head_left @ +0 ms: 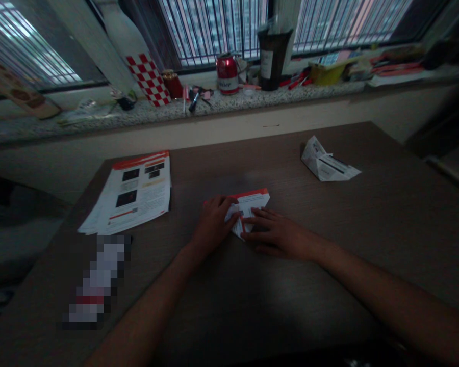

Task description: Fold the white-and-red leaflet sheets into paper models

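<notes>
A partly folded sheet of printed paper point(248, 201), white with an orange-red edge, lies on the brown table in front of me. Over its left side, my left hand point(214, 223) is closed, with a small flap of the paper between thumb and forefinger. My right hand point(277, 233) rests on the paper's right side, fingers stretched out and slightly apart, palm down. Both hands cover parts of the sheet, so some of its folds are hidden. A folded paper shape point(329, 165), also printed, stands at the back right of the table.
A stack of printed sheets point(141, 191) lies at the table's back left, with a blurred-out rectangular object point(99, 280) nearer me. Behind the table, a granite windowsill point(199, 109) carries a red can point(227, 75), a dark cup point(273, 61), a checkered bottle-shaped object point(147, 79) and clutter.
</notes>
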The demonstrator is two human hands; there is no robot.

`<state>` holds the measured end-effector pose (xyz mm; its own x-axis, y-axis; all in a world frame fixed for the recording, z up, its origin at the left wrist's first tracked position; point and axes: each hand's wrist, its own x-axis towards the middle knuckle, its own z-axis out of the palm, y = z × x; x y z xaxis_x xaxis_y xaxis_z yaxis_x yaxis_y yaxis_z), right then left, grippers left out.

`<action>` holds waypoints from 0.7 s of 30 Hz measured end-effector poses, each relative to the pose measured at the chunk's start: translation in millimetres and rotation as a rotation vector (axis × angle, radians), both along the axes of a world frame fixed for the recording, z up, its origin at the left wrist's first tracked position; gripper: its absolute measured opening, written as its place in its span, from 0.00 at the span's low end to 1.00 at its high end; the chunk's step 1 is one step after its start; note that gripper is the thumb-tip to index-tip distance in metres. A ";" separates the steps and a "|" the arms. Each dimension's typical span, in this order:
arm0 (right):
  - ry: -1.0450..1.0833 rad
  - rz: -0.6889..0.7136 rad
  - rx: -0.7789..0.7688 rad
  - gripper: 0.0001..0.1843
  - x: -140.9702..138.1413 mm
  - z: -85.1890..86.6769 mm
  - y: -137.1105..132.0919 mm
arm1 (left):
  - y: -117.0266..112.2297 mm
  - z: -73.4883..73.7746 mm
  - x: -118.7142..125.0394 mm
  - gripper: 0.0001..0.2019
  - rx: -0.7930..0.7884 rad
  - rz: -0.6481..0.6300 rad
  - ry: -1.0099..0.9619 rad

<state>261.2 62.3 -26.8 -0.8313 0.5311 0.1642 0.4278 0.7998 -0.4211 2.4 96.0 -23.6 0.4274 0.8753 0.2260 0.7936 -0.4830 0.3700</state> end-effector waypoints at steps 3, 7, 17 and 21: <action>-0.005 0.004 0.007 0.24 -0.1 -0.3 0.2 | -3.4 4.6 0.9 0.10 0.073 -0.008 0.057; 0.002 0.005 0.019 0.25 0.2 -0.7 0.4 | -16.5 15.5 -7.9 0.09 0.159 -0.105 0.129; 0.010 0.005 0.002 0.25 2.1 0.2 0.5 | -47.3 4.3 -45.9 0.21 0.094 -0.364 0.199; 0.025 0.008 -0.037 0.27 3.4 1.4 1.3 | -49.6 3.4 -45.0 0.26 0.017 -0.359 0.205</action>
